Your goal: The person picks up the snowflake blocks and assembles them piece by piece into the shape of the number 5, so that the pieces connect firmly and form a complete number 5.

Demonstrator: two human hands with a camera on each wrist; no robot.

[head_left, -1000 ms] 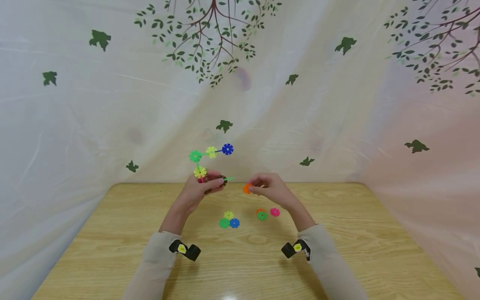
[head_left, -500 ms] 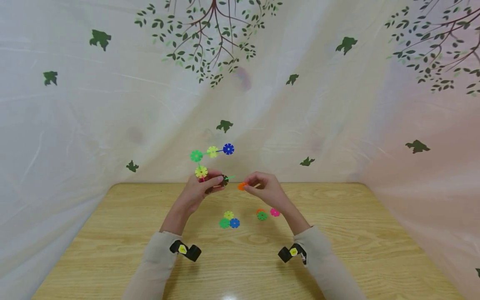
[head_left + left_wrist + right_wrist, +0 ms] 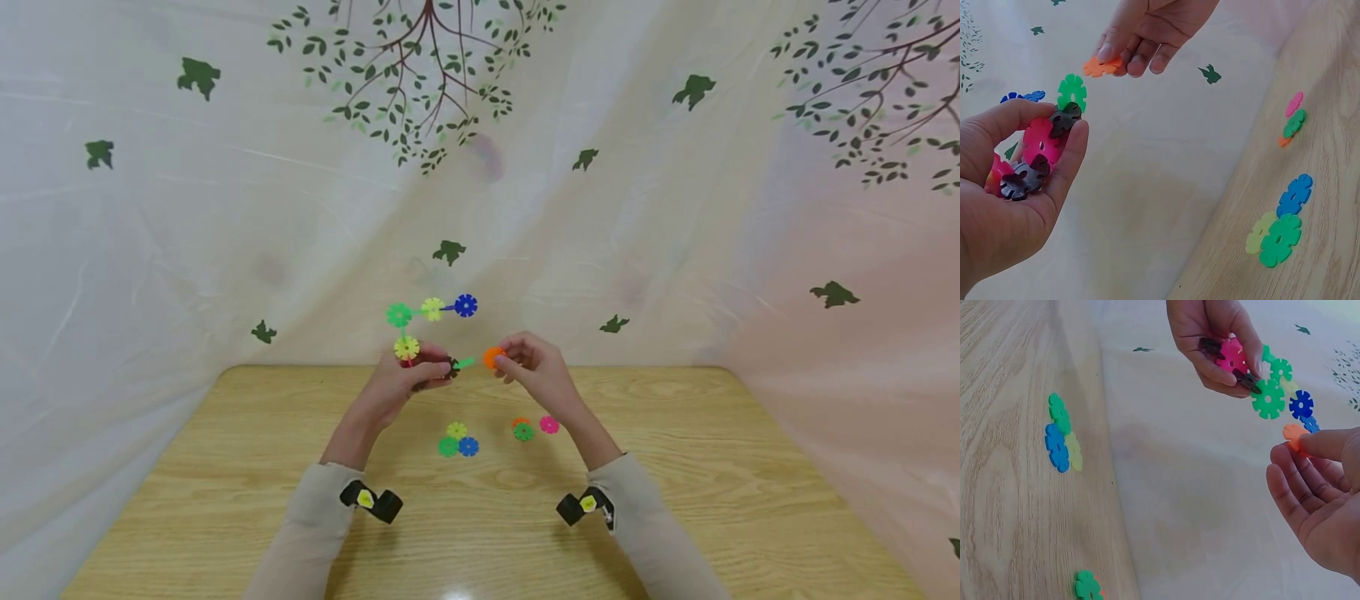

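Note:
My left hand (image 3: 396, 379) holds a chain of notched plastic snowflake discs over the table's far edge. Its thumb and fingers pinch a black disc (image 3: 1065, 119), from which a green disc (image 3: 1072, 90) sticks out toward the other hand. A pink disc (image 3: 1040, 142) and a second black disc (image 3: 1025, 177) lie within the palm. Above it the chain rises through yellow and green discs to a dark blue disc (image 3: 466, 306). Between thumb and fingers, my right hand (image 3: 542, 367) pinches an orange disc (image 3: 492, 358), a small gap away from the green one.
On the wooden table (image 3: 247, 475) a loose yellow disc (image 3: 457, 430), green disc (image 3: 448, 447) and blue disc (image 3: 468, 447) lie together. Farther right are another green disc (image 3: 523, 432), partly over an orange one, and a pink disc (image 3: 550, 425). A patterned cloth (image 3: 337, 225) hangs behind.
My right hand has moved slightly left and up, turning the orange disc flat-on again after it tilted. The chain in my left hand has shifted a little right and its upper part slightly down.

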